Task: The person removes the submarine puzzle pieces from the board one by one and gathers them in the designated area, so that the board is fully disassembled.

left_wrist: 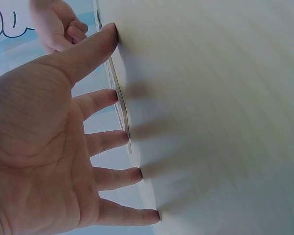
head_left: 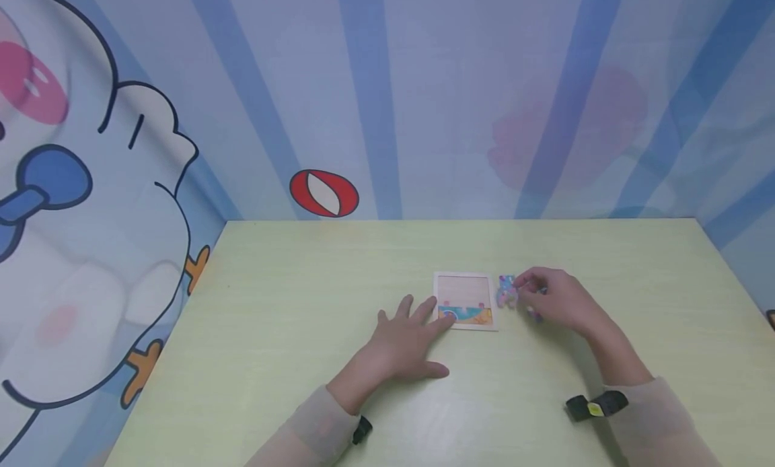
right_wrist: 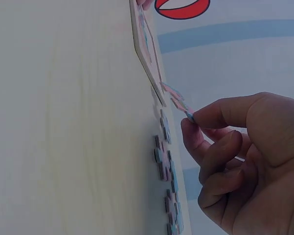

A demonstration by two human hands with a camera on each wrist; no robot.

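A small jigsaw tray [head_left: 465, 274] with a pale rim lies on the table, with joined blue and sandy puzzle pieces [head_left: 478, 315] along its near edge. My left hand [head_left: 407, 346] is spread, its fingertips on the tray's left side and the tabletop. To the tray's right, my right hand [head_left: 556, 299] pinches a pink and blue puzzle piece [right_wrist: 180, 101] between thumb and index finger, above the table. Several loose puzzle pieces [right_wrist: 164, 156] lie near and below that hand, partly hidden by it in the head view.
The pale yellow-green table [head_left: 315, 272] meets a blue striped backdrop [head_left: 424, 117] at its far edge. A cartoon figure [head_left: 85, 305] is printed on the left side. Dark straps [head_left: 596, 406] sit around both sleeves.
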